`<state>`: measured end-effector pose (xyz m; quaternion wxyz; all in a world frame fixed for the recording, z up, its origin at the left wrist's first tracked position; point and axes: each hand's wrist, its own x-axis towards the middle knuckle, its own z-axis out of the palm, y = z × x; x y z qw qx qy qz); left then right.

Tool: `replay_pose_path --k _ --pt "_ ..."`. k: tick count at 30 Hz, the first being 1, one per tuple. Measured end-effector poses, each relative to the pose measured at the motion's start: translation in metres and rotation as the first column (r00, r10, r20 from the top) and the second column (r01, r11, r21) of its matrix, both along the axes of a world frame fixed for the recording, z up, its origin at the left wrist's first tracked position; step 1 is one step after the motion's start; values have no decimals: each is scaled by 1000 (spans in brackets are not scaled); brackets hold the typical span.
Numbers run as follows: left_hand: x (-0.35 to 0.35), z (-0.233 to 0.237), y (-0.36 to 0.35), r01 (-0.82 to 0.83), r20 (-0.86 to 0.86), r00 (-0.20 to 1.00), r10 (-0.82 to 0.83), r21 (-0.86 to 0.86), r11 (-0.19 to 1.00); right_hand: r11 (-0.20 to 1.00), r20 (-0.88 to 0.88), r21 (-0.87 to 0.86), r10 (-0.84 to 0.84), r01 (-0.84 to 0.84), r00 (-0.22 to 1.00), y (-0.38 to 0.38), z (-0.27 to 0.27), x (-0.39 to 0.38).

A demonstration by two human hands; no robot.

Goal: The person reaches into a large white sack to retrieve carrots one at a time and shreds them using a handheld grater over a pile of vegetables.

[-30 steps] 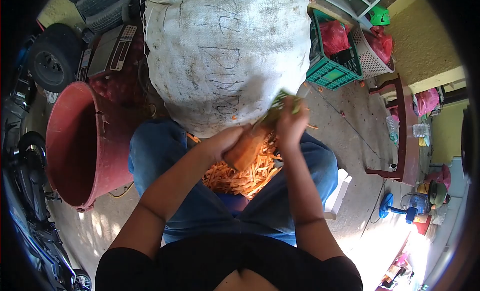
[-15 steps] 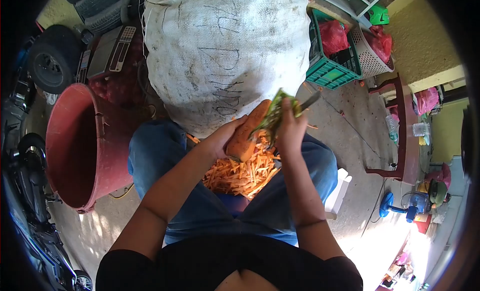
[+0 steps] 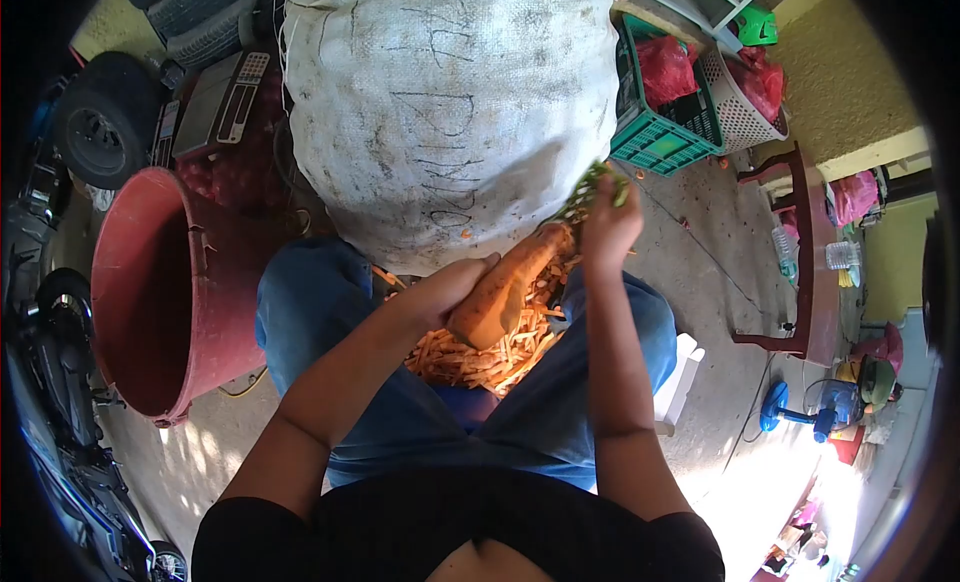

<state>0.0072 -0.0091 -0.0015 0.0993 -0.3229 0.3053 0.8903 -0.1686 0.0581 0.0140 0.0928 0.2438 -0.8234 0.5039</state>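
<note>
My left hand (image 3: 452,290) is wrapped round a thick orange carrot (image 3: 505,294) between my knees, its narrow end pointing up and to the right. Past that end, my right hand (image 3: 612,230) is closed on a green slotted peeler (image 3: 592,187), which is partly hidden by my fingers and blurred. Lit, smooth flesh shows on the carrot beside rougher, darker skin. Below it lies a heap of orange peel strips (image 3: 480,367) in a container between my legs, its blue edge just visible.
A bulging white woven sack (image 3: 450,122) stands right ahead. To the left is a large red tub (image 3: 195,292), with a scale (image 3: 215,107) and a tyre (image 3: 105,117) behind. A green crate (image 3: 665,132) and white basket (image 3: 745,117) stand at the right, near a small blue fan (image 3: 800,412).
The peeler has moved up and right, from over the carrot to beyond its narrow end. The carrot has turned slightly and shows more smooth flesh; my left hand keeps its hold.
</note>
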Motion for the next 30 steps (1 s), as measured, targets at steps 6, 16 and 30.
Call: replay_pose_path --k 6,16,30 --pt "9 21 -1 52 -115 992 -51 5 999 943 125 -258 -185 212 975 13 10 -37" --pt "-7 -30 -15 -186 -210 936 284 389 902 877 237 -287 454 -385 859 0 7 78" --pt "8 24 -7 119 3 993 -120 -159 980 963 116 -43 -259 266 959 13 2 -44"
